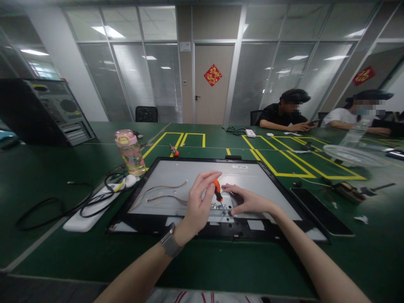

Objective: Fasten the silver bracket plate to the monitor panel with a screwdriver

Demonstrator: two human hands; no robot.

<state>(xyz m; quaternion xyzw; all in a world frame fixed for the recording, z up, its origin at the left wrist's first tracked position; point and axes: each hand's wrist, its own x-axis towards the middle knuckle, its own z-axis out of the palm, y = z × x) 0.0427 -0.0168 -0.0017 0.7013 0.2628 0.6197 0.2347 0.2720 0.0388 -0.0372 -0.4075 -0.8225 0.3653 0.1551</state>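
A flat display panel (267,181) with a black frame and a grey metal back lies on the green table. My left hand (200,202), with a watch on its wrist, grips an orange-and-black screwdriver (217,190). The screwdriver's tip points down at a small circuit board (217,206) near the panel's lower middle. Part of the board is hidden by my left hand. My right hand (249,200) rests at the board's right side, thumb and fingers apart, holding nothing I can see. Thin wires (166,198) run across the panel left of my hands.
To the left are a white power strip (91,210) with black cables, a pink-lidded bottle (130,153) and a computer case (47,111). Another red-handled screwdriver (175,152) lies behind the panel. A phone-like black slab (320,210) lies right. Two people sit across the table.
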